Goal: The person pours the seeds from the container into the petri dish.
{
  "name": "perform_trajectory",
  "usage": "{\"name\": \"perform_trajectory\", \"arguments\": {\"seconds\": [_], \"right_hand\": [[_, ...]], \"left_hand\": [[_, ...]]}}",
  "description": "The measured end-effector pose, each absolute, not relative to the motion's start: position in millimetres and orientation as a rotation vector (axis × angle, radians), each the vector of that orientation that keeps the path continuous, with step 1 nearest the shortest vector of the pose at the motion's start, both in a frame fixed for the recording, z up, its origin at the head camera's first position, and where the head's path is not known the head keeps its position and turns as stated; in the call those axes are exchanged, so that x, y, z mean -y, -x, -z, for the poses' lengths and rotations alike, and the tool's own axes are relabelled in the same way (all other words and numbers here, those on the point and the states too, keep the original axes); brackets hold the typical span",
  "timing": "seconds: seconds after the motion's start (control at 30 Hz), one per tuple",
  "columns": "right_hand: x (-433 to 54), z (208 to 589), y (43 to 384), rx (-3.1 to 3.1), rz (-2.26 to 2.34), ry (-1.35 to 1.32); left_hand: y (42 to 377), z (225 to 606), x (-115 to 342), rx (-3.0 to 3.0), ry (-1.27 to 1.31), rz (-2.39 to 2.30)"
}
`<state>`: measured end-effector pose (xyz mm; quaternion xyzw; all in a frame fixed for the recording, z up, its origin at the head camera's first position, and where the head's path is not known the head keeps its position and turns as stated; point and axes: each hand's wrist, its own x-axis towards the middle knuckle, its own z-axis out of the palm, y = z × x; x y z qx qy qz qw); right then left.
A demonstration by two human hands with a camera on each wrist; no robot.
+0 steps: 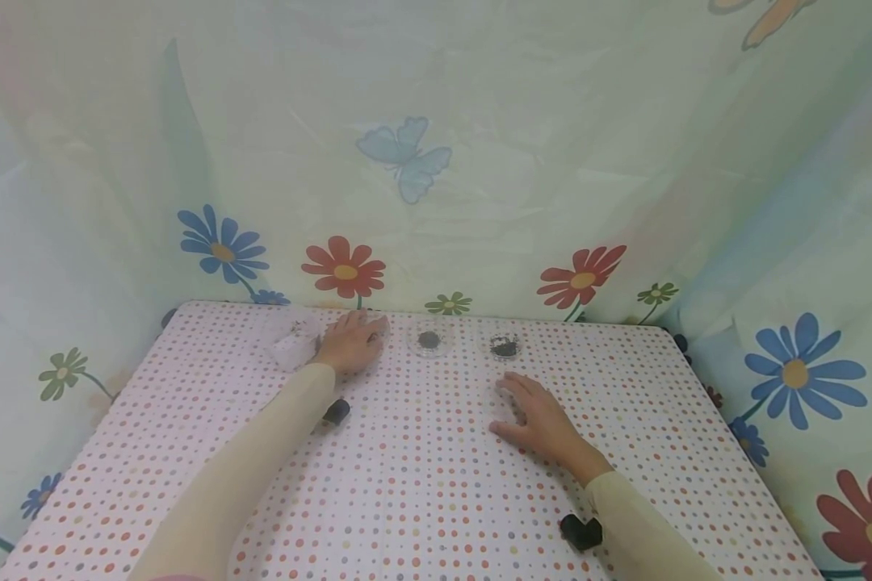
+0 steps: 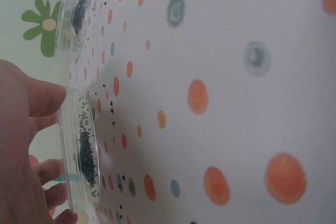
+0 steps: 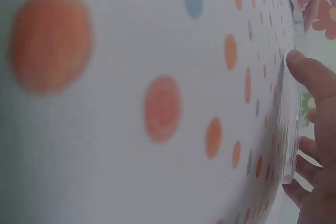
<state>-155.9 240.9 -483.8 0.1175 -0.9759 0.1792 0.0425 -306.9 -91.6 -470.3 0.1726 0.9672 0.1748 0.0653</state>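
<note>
Against the back of the table my left hand [image 1: 350,343] grips the rim of a clear petri dish [image 2: 73,182] from above, thumb on one side and fingers on the other. Small dark grains [image 2: 86,156] lie in a patch in that dish. To its right stand a second clear dish [image 1: 442,349] and a third dish [image 1: 517,355], both holding dark grains. Nearer the front, my right hand [image 1: 541,420] holds a flat clear dish or lid [image 3: 289,129] between spread thumb and fingers, low over the tabletop. No grains show in it.
A larger clear dish [image 1: 291,347] with pale contents sits left of my left hand. Loose dark grains [image 2: 112,103] dot the spotted tabletop [image 1: 421,484]. Dark small objects [image 1: 581,532] lie close by the forearms. A flower-printed curtain [image 1: 480,242] hangs behind the table.
</note>
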Motion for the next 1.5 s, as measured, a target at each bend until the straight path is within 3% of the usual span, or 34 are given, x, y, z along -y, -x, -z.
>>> {"name": "perform_trajectory", "arguments": {"seconds": [1.5], "right_hand": [[-247,475,185,2.936,-0.535,-0.336]], "left_hand": [[312,480,90,-2.92,-0.501,-0.513]]}}
